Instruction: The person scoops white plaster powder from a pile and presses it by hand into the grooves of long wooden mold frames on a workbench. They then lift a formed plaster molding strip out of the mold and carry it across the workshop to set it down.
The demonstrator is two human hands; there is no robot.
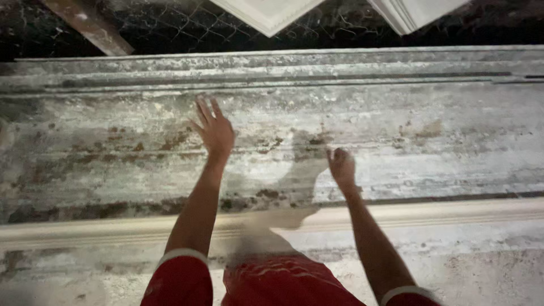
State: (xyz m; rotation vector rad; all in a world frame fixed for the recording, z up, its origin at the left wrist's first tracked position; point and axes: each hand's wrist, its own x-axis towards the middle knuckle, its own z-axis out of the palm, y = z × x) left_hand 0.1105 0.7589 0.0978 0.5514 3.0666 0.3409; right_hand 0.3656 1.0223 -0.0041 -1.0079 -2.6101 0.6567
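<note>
Arms both stretched out over the plaster-crusted mould slab (396, 130): left hand (214, 131) spread flat with fingers open, right hand (341, 165) curled into a loose fist, neither holding anything, cream cornice strip (453, 211) lying along the near edge.

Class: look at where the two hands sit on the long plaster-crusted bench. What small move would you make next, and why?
Probably flatten the right hand onto the long bench beside the left hand. The left is open, fingers spread on the grey, crusted surface; the right is curled, seemingly holding nothing. The pale moulded strip lies nearer, untouched.
</note>
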